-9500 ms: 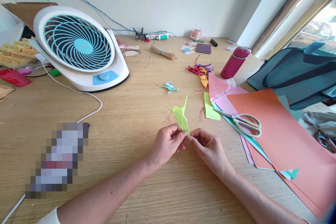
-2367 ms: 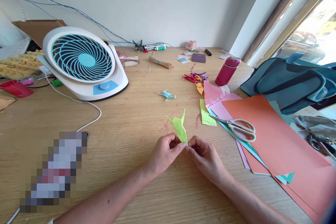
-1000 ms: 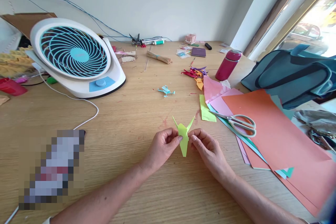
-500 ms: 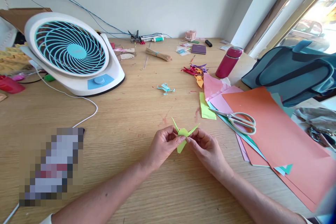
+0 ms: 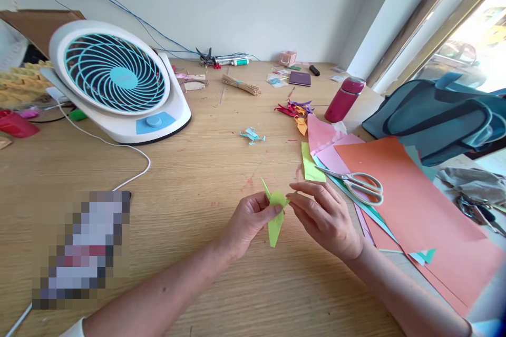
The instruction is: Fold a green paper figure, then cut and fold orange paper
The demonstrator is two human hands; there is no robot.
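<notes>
A folded yellow-green paper figure [image 5: 275, 224] is held up above the table, with one thin point rising at its upper left and a broad flap hanging down. My left hand [image 5: 251, 221] pinches its middle between thumb and fingers, the thumb lying over the front. At the figure's right point is my right hand [image 5: 326, 218], its fingertips closed on that tip and the other fingers loosely bent. Its thumb is mostly hidden. Beyond the hands lies a small light-blue folded paper figure [image 5: 252, 136] on the wooden table [image 5: 190, 189].
Scissors [image 5: 361, 187] rest on orange paper sheets [image 5: 411, 195] at the right, beside a yellow-green paper piece [image 5: 312, 163]. Behind them stand a red bottle [image 5: 344, 100] and a blue bag [image 5: 435, 110]. A white fan [image 5: 118, 79] and a blurred-out device [image 5: 79, 253] occupy the left.
My right hand has shifted from the figure's middle to its right point, turning so its back shows more. The flap now hangs lower and more fully in view. My left hand keeps its pinch.
</notes>
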